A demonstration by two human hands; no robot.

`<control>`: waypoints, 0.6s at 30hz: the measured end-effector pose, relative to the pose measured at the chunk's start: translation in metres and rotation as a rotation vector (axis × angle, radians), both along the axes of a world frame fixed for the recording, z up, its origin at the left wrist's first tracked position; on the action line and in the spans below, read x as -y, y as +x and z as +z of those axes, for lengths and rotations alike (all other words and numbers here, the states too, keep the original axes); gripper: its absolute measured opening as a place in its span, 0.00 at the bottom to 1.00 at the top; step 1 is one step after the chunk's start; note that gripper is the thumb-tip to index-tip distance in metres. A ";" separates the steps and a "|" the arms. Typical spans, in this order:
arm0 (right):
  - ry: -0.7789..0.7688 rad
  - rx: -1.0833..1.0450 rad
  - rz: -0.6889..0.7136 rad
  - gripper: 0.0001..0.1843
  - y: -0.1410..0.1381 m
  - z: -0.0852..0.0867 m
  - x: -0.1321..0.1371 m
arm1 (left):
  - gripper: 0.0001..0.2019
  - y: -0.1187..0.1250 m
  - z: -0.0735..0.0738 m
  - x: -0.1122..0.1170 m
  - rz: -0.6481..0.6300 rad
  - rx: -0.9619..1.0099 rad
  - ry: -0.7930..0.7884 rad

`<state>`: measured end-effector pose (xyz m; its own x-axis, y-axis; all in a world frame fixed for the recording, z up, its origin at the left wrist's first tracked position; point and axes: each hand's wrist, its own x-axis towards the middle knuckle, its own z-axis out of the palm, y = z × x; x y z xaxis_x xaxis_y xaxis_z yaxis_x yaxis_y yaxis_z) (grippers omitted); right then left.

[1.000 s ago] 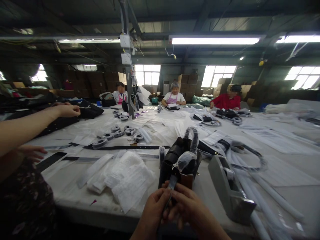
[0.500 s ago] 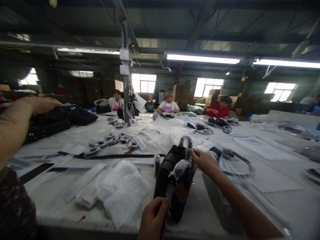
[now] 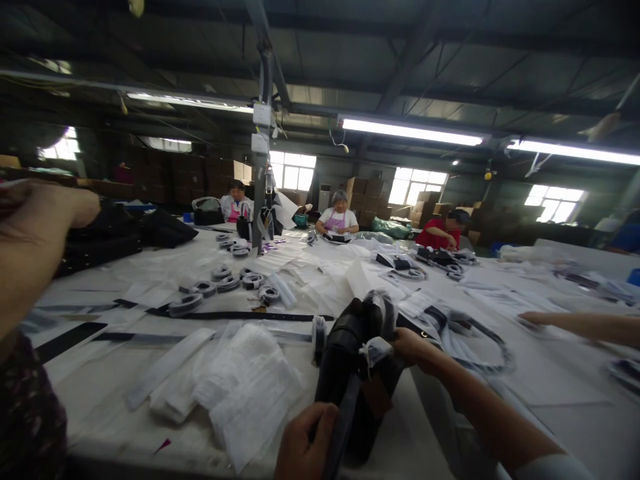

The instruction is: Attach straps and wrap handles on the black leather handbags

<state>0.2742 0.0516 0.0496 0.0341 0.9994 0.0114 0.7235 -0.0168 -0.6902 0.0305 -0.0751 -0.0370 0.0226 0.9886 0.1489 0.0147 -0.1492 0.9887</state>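
Note:
A black handbag [image 3: 335, 360] stands tilted on the table in front of me, with a wrapped handle [image 3: 385, 310] at its far end. A small white-wrapped piece [image 3: 376, 350] and a brown tag [image 3: 376, 395] hang on it. My left hand [image 3: 307, 440] is closed around a dark strap [image 3: 344, 427] at the near end of the bag. On the far right side, my right hand [image 3: 413, 348] grips the bag near the base of the handle; its fingertips are partly hidden behind the bag.
White foam sheets [image 3: 250, 393] lie stacked left of the bag. Behind them are a long black strap [image 3: 260, 316] and several wrapped rolls [image 3: 227, 283]. Co-workers' arms reach in at left [image 3: 35, 233] and right [image 3: 580, 327]. A post [image 3: 260, 200] rises from the table.
My right hand has shifted from the wrapped handle down to the bag's right side. The bag leans slightly more to the right. A co-worker's arm has come in from the right.

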 end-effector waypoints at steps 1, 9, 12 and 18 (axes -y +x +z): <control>-0.027 0.007 0.018 0.07 0.001 -0.001 0.000 | 0.28 -0.004 0.001 -0.001 0.006 0.045 -0.009; 0.136 0.069 0.229 0.05 -0.003 0.080 -0.021 | 0.20 -0.044 0.032 -0.008 0.413 0.115 0.139; 0.128 0.083 0.390 0.08 -0.033 0.106 -0.026 | 0.22 -0.058 0.045 -0.010 0.577 -0.026 0.308; 0.233 0.184 0.434 0.08 -0.107 0.102 -0.040 | 0.17 -0.047 0.044 0.000 0.300 -0.094 0.310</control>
<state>0.1668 0.0913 0.1512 -0.4062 0.8912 0.2020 0.7392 0.4504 -0.5008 -0.0163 -0.0749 0.0069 -0.2312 0.8624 0.4503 0.1904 -0.4138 0.8902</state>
